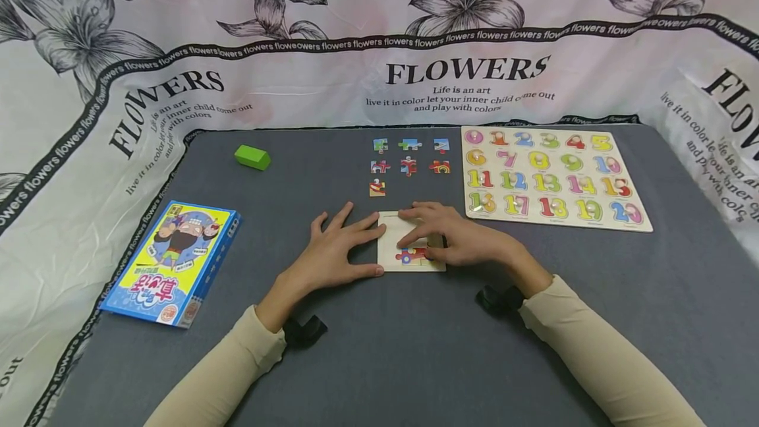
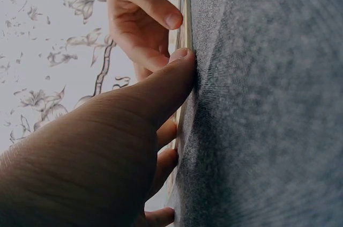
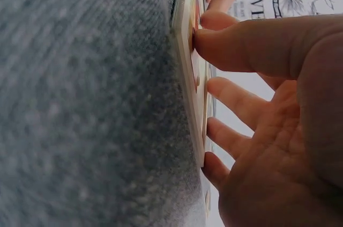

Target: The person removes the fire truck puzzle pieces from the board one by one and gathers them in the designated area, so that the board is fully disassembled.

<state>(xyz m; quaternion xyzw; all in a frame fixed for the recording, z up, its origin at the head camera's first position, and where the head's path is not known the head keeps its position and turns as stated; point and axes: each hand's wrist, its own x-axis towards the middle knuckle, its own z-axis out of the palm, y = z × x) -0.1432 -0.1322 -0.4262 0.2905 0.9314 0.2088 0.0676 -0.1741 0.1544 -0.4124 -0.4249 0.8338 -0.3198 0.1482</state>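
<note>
A small pale puzzle board (image 1: 388,232) lies flat on the table in front of the person. Spread fingers of the left hand (image 1: 335,249) rest along its left edge, with the thumb at the near left corner. Over the board's right side, the right hand (image 1: 456,236) touches down with fairly straight fingers. Its thumb presses at the right end of a red and blue jigsaw section (image 1: 409,256) in the board's lower part. In the right wrist view that thumb (image 3: 225,47) meets the board's face, and the other fingertips line its far side. Part of the section is hidden under the hand.
Several loose jigsaw pieces (image 1: 408,166) lie in rows beyond the board. A number puzzle board (image 1: 640,219) sits at the back right. To the left are a blue and yellow box (image 1: 172,262) and a green block (image 1: 252,157). Grey cloth (image 1: 391,348) covers the table.
</note>
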